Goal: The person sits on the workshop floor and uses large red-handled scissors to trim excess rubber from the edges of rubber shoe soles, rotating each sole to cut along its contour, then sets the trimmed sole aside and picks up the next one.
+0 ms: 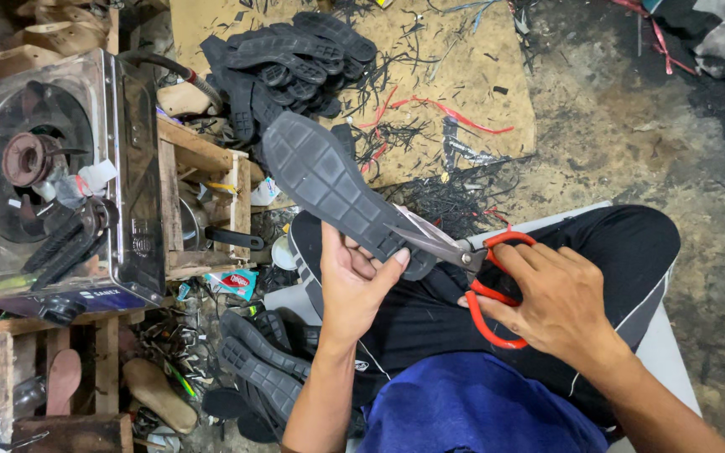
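Note:
My left hand (pixel 352 281) grips the heel end of a dark grey rubber shoe sole (pixel 329 180), tread side up, its toe pointing up and to the left. My right hand (pixel 551 298) holds red-handled scissors (pixel 472 260) with fingers through the loops. The metal blades meet the sole's edge near my left thumb. Both hands are over my lap, in black trousers and a blue shirt.
A pile of black soles (pixel 287 59) lies on a cardboard sheet (pixel 455 75) littered with rubber trimmings. More soles (pixel 262 361) lie by my left knee. A single-burner gas stove (pixel 52 176) stands on a wooden crate (pixel 203 201) at left. Wooden shoe lasts (pixel 157 394) lie below.

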